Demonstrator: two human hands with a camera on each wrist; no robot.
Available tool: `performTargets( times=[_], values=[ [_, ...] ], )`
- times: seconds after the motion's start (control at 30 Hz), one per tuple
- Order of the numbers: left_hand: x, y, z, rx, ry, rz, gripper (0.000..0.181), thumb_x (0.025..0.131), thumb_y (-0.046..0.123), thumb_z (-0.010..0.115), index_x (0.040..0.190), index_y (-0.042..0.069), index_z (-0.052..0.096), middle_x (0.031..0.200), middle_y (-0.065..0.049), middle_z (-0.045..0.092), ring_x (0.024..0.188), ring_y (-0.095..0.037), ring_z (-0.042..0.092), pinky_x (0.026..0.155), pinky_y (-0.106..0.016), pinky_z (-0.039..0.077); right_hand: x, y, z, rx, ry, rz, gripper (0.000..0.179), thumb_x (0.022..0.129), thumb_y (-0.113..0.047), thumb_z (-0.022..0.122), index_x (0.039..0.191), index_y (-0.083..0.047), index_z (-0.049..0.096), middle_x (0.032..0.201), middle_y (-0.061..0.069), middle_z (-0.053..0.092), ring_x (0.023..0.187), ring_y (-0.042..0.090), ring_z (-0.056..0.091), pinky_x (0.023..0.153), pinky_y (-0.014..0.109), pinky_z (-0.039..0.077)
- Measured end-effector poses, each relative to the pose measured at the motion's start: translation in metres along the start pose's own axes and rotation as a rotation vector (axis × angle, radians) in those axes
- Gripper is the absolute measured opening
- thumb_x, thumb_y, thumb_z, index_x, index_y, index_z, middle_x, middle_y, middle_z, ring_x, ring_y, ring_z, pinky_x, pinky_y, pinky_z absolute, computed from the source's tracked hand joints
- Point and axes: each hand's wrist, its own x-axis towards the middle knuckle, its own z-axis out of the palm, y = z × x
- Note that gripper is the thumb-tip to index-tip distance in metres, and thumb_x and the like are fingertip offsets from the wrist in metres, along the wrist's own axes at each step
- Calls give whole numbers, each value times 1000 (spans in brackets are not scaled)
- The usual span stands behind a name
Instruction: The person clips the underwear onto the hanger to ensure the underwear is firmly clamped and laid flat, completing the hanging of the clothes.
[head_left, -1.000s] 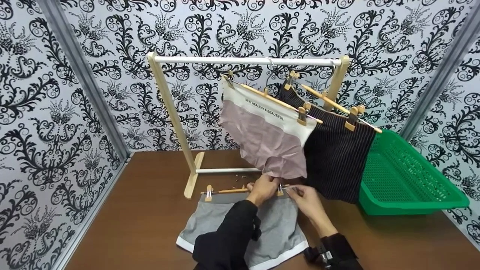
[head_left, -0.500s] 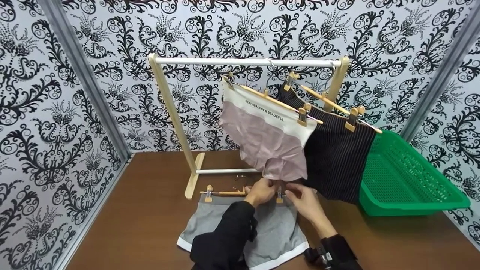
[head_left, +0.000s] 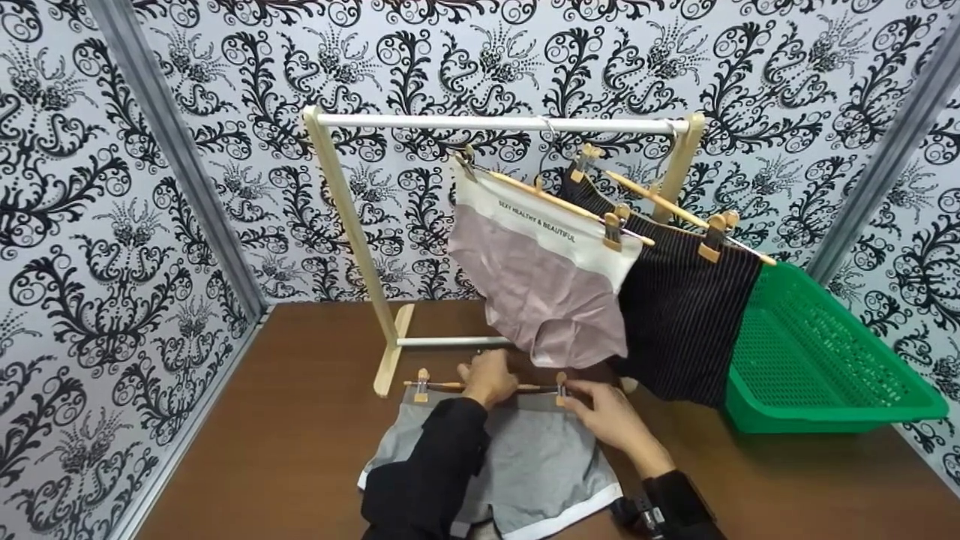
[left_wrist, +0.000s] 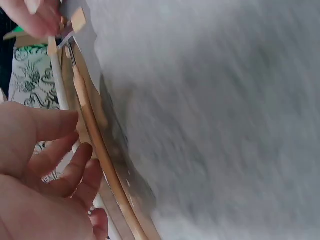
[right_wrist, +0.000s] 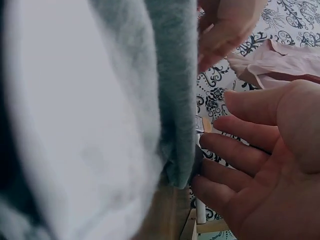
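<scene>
Grey shorts (head_left: pixel 544 454) with white hems lie on the table, their waistband clipped to a wooden clip hanger (left_wrist: pixel 100 142). The left clip (head_left: pixel 421 386) and right clip (head_left: pixel 562 390) both sit on the waistband. My left hand (head_left: pixel 491 379) is over the middle of the hanger bar; in the left wrist view its fingers are loosely bent beside the bar, with nothing between them. My right hand (head_left: pixel 609 411) is at the right clip, thumb and fingertips close to it. In the right wrist view that hand's fingers (right_wrist: pixel 235 150) are extended and apart, holding nothing.
A rack (head_left: pixel 360 247) with a white top rail (head_left: pixel 420 121) stands behind. Pink-and-white underwear (head_left: pixel 536 277) and a black striped garment (head_left: pixel 682 322) hang from it on clip hangers, close above the hands. At right stands a green basket (head_left: pixel 840 412).
My left hand has moved left, from beside the right clip to the middle of the hanger. The right hand stays by the right clip, its fingers shifting slightly.
</scene>
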Motion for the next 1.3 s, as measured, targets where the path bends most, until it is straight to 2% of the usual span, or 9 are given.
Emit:
performTargets(
  times=[0.17, 0.4, 0.5, 0.67, 0.73, 0.93, 1.07, 1.17, 1.3],
  values=[
    [2, -12, -2, -17, 22, -32, 28, 80, 8, 70, 107, 3, 69, 116, -19, 65, 115, -41, 56, 96, -56, 38, -1, 3, 0, -2, -21, -30, 39, 97, -21, 70, 129, 1, 67, 133, 18, 64, 126, 39, 56, 105, 55, 42],
    [-6, -17, -15, 2, 16, -49, 23, 82, 13, 71, 104, 5, 75, 109, -19, 71, 105, -40, 66, 88, -54, 50, -2, 6, -2, -67, -150, -110, 40, 98, -17, 68, 127, 11, 64, 130, 29, 62, 126, 47, 55, 104, 59, 41],
    [-6, -18, -14, 18, 16, -49, 26, 84, 17, 72, 108, 6, 76, 108, -19, 72, 103, -40, 67, 86, -54, 52, -2, 6, -3, -68, -195, -121, 43, 98, -17, 68, 129, 13, 61, 134, 33, 57, 130, 50, 48, 108, 60, 37],
    [-3, -22, -4, 2, 38, -116, 26, 83, 22, 74, 104, 7, 75, 113, -20, 71, 105, -42, 64, 93, -59, 39, -4, 10, -4, -67, -298, -127, 49, 99, -17, 65, 136, 12, 55, 146, 42, 37, 139, 56, 31, 113, 63, 26],
    [-4, -22, -4, -4, 39, -146, 27, 82, 22, 75, 103, 6, 74, 115, -21, 70, 107, -43, 62, 93, -60, 35, -4, 12, -4, -71, -319, -134, 50, 99, -18, 64, 138, 11, 54, 147, 43, 34, 141, 57, 28, 113, 64, 24],
    [-9, -22, -6, -18, 16, -197, 35, 84, 26, 73, 110, 2, 72, 121, -22, 68, 113, -43, 58, 94, -60, 35, -4, 11, -3, -71, -323, -139, 52, 100, -20, 64, 138, 12, 53, 147, 44, 32, 141, 57, 28, 113, 64, 24],
    [-10, -22, -6, -37, 1, -202, 31, 87, 23, 70, 109, 2, 72, 121, -21, 68, 115, -43, 56, 95, -61, 35, -5, 10, -2, -65, -314, -147, 50, 99, -18, 65, 137, 13, 54, 146, 45, 33, 139, 58, 29, 112, 64, 24],
    [-9, -24, -6, -50, 4, -193, 25, 87, 20, 68, 104, 2, 73, 119, -21, 68, 114, -43, 56, 95, -60, 36, -4, 9, -2, -75, -287, -156, 49, 98, -19, 66, 135, 12, 56, 143, 42, 42, 137, 56, 36, 112, 63, 28],
    [-8, -26, -6, -66, -3, -186, 18, 85, 17, 66, 95, 4, 73, 116, -20, 69, 112, -41, 58, 94, -59, 37, -3, 9, -1, -87, -198, -128, 48, 96, -19, 69, 133, 11, 59, 136, 33, 56, 130, 49, 50, 108, 59, 37]
  ],
)
